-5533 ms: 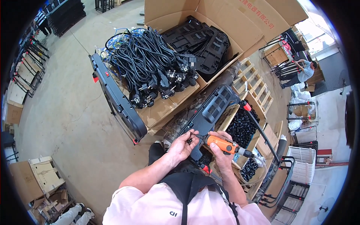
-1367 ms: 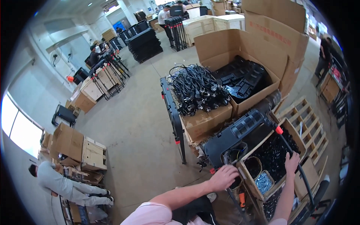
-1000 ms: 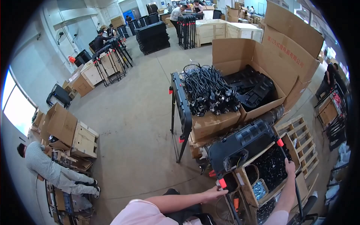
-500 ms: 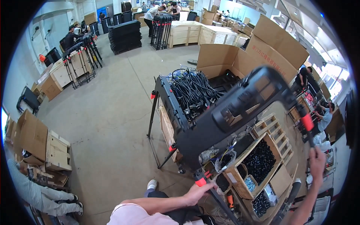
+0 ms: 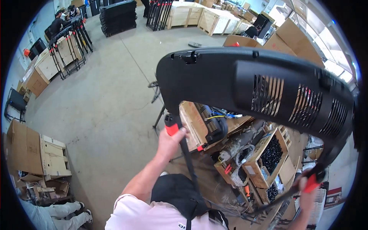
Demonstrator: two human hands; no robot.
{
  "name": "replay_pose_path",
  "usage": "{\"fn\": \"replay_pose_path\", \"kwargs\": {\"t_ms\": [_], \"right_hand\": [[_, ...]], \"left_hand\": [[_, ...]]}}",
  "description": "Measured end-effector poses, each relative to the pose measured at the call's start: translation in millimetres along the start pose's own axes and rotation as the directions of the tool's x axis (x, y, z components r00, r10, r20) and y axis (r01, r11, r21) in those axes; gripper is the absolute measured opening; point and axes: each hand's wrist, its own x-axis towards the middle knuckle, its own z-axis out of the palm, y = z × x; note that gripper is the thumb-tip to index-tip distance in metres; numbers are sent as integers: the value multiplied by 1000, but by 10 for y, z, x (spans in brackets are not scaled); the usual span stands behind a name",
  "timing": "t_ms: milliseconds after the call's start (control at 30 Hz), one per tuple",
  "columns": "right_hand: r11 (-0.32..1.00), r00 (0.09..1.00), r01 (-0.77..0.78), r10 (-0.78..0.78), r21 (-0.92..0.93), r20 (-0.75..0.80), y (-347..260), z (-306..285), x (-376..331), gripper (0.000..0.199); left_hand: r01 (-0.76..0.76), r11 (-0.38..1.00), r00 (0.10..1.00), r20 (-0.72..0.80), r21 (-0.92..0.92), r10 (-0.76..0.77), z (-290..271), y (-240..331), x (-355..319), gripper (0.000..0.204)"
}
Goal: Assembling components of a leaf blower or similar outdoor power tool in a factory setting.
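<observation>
Raised in front of me is a large black plastic housing on tubular legs point(image 5: 207, 76), with slotted vents along its right half. My left hand point(image 5: 171, 142) is closed around its left leg, just at a red clamp point(image 5: 172, 129). On the far right my right hand point(image 5: 306, 195) grips the other leg beside a second red clamp point(image 5: 312, 184); some of its fingers are hidden. Both legs slant down toward my body. Behind the housing, a similar black unit point(image 5: 214, 128) with cables shows in part.
An open wooden box of small black parts point(image 5: 273, 153) stands at right on a cluttered bench, near an orange-handled tool point(image 5: 247, 191). Cartons point(image 5: 25, 147) and a person's legs point(image 5: 63, 210) are at left. Farther back are stacked black panels point(image 5: 118, 18) and wooden crates point(image 5: 186, 17).
The housing has swung up and levelled across my view, covering the cable-filled unit. My left hand has risen with its leg, and my right hand has come down to the right clamp.
</observation>
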Motion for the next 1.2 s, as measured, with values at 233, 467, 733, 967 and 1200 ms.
{"fn": "replay_pose_path", "kwargs": {"t_ms": [233, 467, 733, 967, 1200], "right_hand": [[993, 869, 108, -71, -47, 490, 744, 1771, -460, 20], [989, 821, 143, -132, 25, 556, 1849, 3435, -866, 30], [987, 892, 152, -157, 44, 425, 2404, 4825, -922, 34], [990, 898, 103, -134, 96, 419, 2508, 5335, -816, 41], [994, 911, 99, -107, 40, 397, 2225, 5418, -603, 37]], "left_hand": [[-44, 983, 985, -156, 178, 72, -1162, -193, 864, 24], [17, 971, 995, -101, 240, 8, -1859, -700, 1916, 22], [132, 892, 990, -110, 432, -93, -2014, -1104, 2890, 21], [132, 897, 989, -120, 422, -89, -2166, -1267, 3502, 23], [137, 887, 988, -122, 441, -92, -1947, -1326, 3739, 31]]}}
